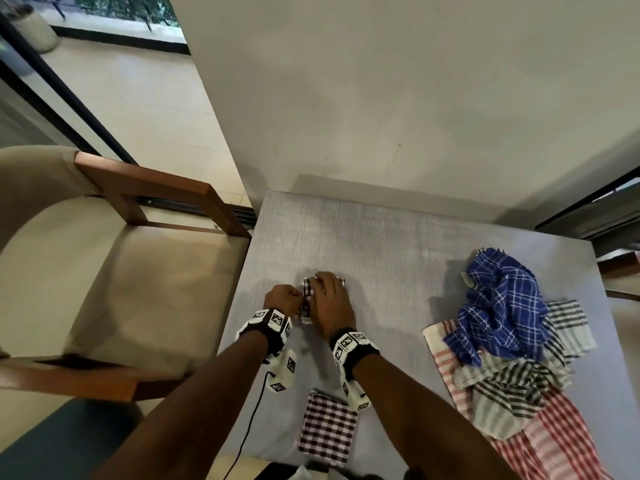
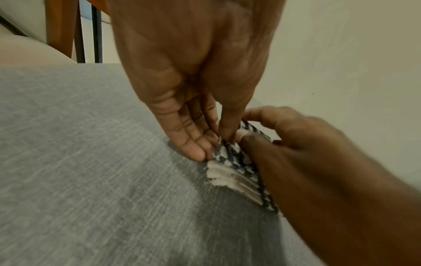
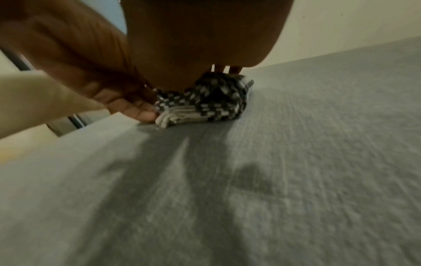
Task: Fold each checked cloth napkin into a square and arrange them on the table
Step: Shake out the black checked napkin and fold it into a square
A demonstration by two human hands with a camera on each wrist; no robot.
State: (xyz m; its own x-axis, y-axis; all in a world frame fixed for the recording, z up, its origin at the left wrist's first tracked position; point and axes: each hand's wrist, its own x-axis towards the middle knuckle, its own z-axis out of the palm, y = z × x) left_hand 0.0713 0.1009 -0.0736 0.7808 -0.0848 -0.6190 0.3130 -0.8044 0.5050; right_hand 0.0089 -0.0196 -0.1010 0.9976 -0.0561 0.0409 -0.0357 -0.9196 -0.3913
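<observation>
A small dark checked napkin (image 1: 307, 296) (image 2: 234, 158) (image 3: 205, 102), folded into a thick wad, lies on the grey table (image 1: 398, 237). My right hand (image 1: 325, 285) lies flat on top of it and presses it down, hiding most of it. My left hand (image 1: 294, 303) (image 2: 218, 142) is at the napkin's left edge and pinches that edge between thumb and fingers. A second dark checked napkin (image 1: 327, 427), folded into a flat square, lies near the table's front edge between my forearms.
A loose pile at the table's right holds a blue checked cloth (image 1: 498, 306), a grey-green striped cloth (image 1: 512, 386) and a red checked cloth (image 1: 554, 445). An armchair (image 1: 121, 271) stands left of the table. A wall runs behind it.
</observation>
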